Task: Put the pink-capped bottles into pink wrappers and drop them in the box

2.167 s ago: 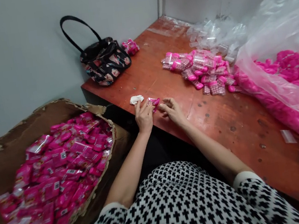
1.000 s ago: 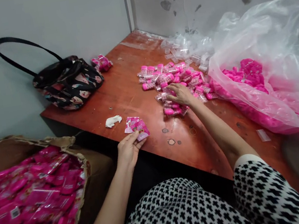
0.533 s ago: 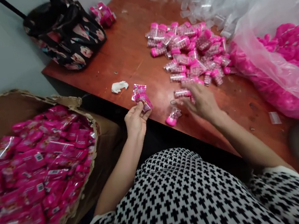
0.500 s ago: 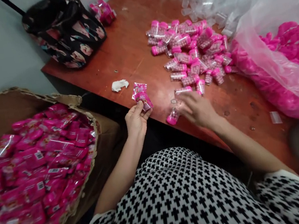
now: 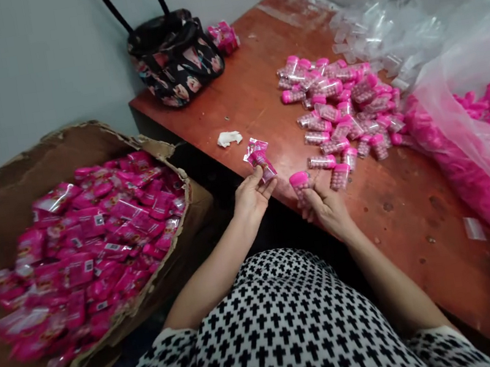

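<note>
The packet [image 5: 266,169] in your left fingers [image 5: 255,179] looks like thin, shiny plastic. The little bottle [image 5: 299,179] in your right fingers [image 5: 315,201] looks like plastic too, with a smooth cap. Your worktop [image 5: 394,184] looks like painted wood, a bit glossy, with rough spots. The box [image 5: 58,152] is dull cardboard with a torn, rough edge. You wear a top [image 5: 304,323] of matt, knitted cloth. The big bag [image 5: 471,172] is thin, crinkly plastic. The scrap [image 5: 229,139] looks like matt, crumpled paper.
</note>
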Demonstrator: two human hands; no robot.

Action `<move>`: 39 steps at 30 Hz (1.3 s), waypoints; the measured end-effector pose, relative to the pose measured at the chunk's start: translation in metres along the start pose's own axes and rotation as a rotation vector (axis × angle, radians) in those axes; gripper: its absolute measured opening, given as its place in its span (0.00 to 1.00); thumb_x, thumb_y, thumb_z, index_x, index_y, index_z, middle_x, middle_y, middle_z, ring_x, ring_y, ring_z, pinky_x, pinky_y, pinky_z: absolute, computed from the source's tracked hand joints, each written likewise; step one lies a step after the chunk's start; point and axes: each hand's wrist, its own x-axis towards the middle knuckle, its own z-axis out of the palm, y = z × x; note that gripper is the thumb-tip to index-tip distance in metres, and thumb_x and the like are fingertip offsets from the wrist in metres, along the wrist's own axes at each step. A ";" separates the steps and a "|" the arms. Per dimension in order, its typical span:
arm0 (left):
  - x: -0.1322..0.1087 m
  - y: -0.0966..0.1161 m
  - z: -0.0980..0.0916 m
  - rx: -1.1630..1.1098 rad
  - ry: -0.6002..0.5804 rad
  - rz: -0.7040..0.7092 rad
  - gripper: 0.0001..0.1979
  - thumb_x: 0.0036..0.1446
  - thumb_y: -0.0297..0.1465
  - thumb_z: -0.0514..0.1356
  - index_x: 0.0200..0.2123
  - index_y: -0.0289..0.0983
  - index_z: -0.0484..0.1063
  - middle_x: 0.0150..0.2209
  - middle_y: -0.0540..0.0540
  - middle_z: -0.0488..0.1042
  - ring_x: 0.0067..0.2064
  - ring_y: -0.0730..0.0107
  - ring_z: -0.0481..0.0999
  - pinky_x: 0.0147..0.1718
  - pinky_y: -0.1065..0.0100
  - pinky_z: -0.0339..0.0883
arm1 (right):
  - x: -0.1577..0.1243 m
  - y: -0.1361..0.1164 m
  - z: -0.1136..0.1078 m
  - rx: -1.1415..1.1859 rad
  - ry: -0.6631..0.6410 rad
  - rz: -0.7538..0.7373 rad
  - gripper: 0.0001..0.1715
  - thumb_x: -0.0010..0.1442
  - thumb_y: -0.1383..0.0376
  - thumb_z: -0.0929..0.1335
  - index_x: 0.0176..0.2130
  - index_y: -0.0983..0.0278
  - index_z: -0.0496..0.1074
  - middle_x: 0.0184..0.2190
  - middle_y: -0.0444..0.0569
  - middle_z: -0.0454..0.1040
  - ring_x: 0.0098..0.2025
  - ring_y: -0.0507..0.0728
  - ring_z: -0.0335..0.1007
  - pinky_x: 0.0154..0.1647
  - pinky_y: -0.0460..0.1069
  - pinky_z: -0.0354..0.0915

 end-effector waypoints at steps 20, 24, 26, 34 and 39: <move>-0.018 -0.010 0.014 0.265 -0.285 0.114 0.19 0.41 0.40 0.70 0.25 0.34 0.67 0.21 0.50 0.72 0.22 0.75 0.71 0.22 0.73 0.65 | 0.011 0.002 0.039 0.583 -0.044 0.028 0.19 0.60 0.48 0.62 0.38 0.61 0.62 0.23 0.38 0.70 0.17 0.47 0.67 0.14 0.41 0.65; -0.014 -0.008 0.013 0.353 -0.339 0.103 0.20 0.38 0.39 0.72 0.26 0.33 0.68 0.20 0.51 0.70 0.19 0.76 0.69 0.17 0.73 0.60 | 0.013 0.006 0.040 0.420 0.060 -0.056 0.18 0.61 0.49 0.61 0.40 0.60 0.64 0.25 0.39 0.70 0.18 0.46 0.66 0.15 0.40 0.63; -0.012 -0.008 0.013 0.380 -0.341 0.096 0.19 0.38 0.38 0.72 0.25 0.33 0.67 0.20 0.51 0.70 0.19 0.76 0.68 0.18 0.73 0.60 | 0.014 0.006 0.040 0.347 0.100 -0.079 0.18 0.62 0.50 0.61 0.41 0.60 0.64 0.25 0.39 0.70 0.18 0.46 0.66 0.16 0.41 0.64; -0.009 -0.002 0.013 0.590 -0.374 0.168 0.16 0.41 0.37 0.70 0.19 0.30 0.71 0.19 0.48 0.71 0.20 0.75 0.70 0.23 0.70 0.65 | 0.017 0.002 0.035 0.710 -0.083 0.047 0.19 0.60 0.48 0.62 0.36 0.61 0.63 0.21 0.38 0.70 0.15 0.47 0.64 0.12 0.41 0.61; -0.010 -0.002 0.016 0.501 -0.322 0.204 0.17 0.37 0.36 0.71 0.18 0.32 0.68 0.18 0.49 0.70 0.19 0.74 0.70 0.20 0.70 0.65 | 0.015 0.001 0.035 0.416 0.076 -0.050 0.17 0.60 0.50 0.62 0.37 0.61 0.65 0.21 0.38 0.69 0.16 0.45 0.64 0.14 0.40 0.61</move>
